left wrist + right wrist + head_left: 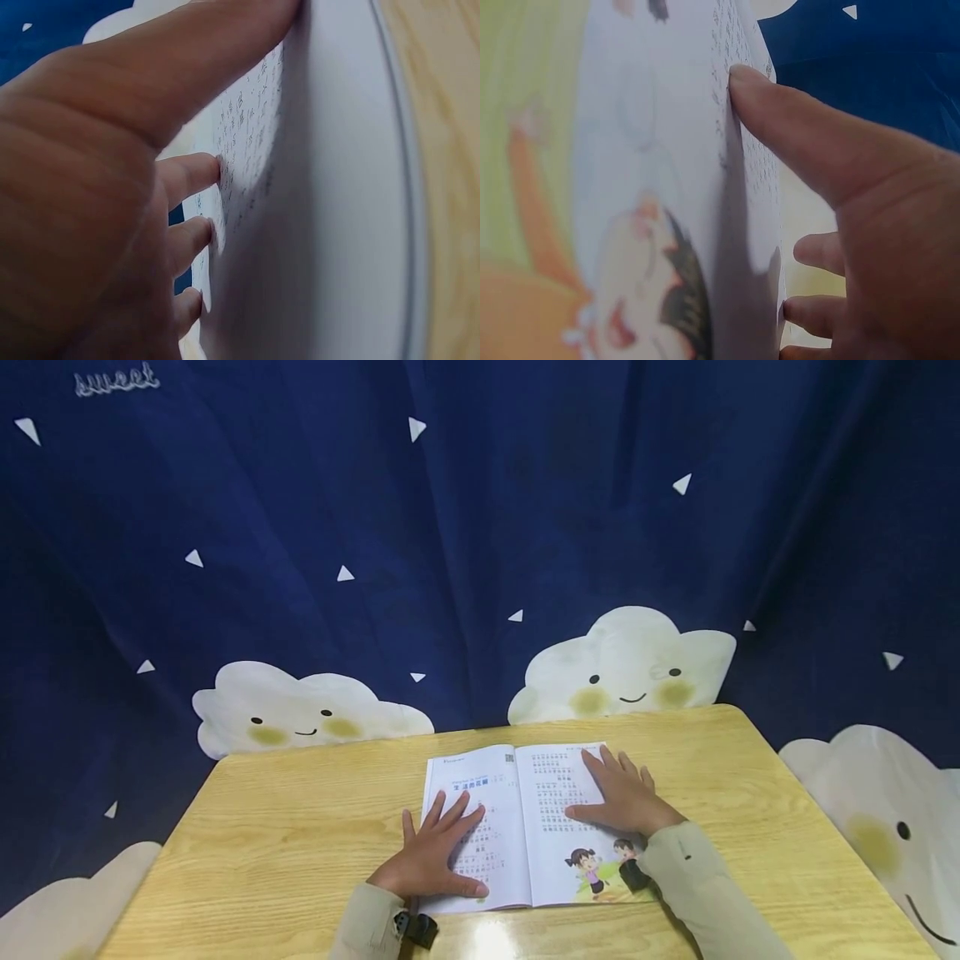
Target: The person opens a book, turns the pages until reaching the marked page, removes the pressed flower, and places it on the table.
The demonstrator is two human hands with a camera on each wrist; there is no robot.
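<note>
An open book [525,860] lies flat on the table, its pages printed with text and a drawing of two children at the lower right. My left hand [435,852] rests on the left page with fingers spread and thumb near the lower edge. In the left wrist view, the fingertips [199,169] touch the page. Across the right page's outer side lies my right hand [626,793], fingers spread, thumb pointing toward the book's middle. The right wrist view shows that thumb [780,105] touching the printed text, with part of the drawing close to the camera.
The light wooden table [300,827] extends to both sides of the book. Behind it hangs a dark blue curtain [465,527] with white triangles and smiling clouds, meeting the table's back edge. Each sleeved wrist carries a small black device [420,931].
</note>
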